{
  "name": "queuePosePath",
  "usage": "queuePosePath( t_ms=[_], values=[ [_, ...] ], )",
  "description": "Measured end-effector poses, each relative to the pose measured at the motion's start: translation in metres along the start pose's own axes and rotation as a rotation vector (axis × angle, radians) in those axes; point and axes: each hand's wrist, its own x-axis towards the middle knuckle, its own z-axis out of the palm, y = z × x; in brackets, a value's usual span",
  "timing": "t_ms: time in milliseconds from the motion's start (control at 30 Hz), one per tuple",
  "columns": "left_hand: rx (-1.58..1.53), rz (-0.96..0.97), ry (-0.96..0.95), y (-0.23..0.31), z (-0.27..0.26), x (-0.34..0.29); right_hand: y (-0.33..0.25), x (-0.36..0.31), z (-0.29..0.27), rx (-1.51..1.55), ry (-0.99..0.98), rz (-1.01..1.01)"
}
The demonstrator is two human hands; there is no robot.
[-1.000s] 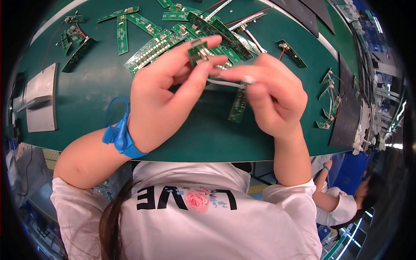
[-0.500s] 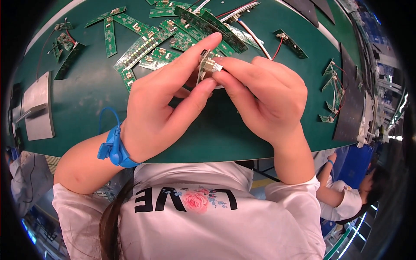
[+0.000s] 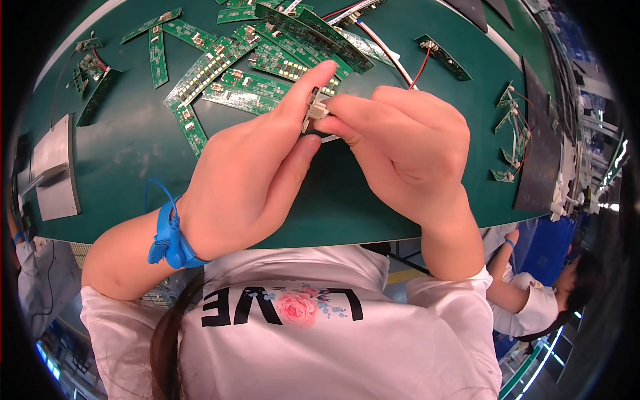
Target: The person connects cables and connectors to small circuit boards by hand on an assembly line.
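Observation:
Between thumb and fingers, my left hand [image 3: 247, 167] grips a small circuit board turned nearly edge-on. A pale connector [image 3: 318, 110] stands out from the board's face toward the right. My right hand [image 3: 410, 143] pinches the outer end of that connector with thumb and forefinger. The fingertips hide most of this end, so I cannot tell how deep the plug sits in its socket. Just below the fingertips, a bit of white, perhaps a cable, shows. A blue wrist strap [image 3: 172, 240] with a cord is on my left wrist.
Beyond my hands several green circuit boards [image 3: 213, 70] lie in an overlapping heap on the green table [image 3: 333, 210]. Wired boards lie at left [image 3: 97, 83], upper right [image 3: 443, 59] and far right [image 3: 512, 133]. A metal plate with a handle [image 3: 59, 177] sits at left. Another person [image 3: 533, 300] is at right.
Both hands have shifted slightly left with the board. My right hand has turned and come closer to it, its fingertips now covering more of the connector. The view has shifted a little.

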Motion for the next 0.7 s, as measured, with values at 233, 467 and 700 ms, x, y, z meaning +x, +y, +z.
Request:
queuePosePath(
  t_ms=[233,467,700],
  values=[
    [0.031,0.057,-0.035,0.004,-0.003,0.006,0.001,0.004,-0.009,0.131,-0.056,0.158],
    [0.235,0.062,0.107,-0.018,-0.015,0.022,0.06,-0.022,-0.128,-0.067,0.242,0.968],
    [0.509,0.156,0.117,-0.036,-0.015,0.026,0.114,-0.058,-0.127,-1.168,0.094,0.702]
  ],
)
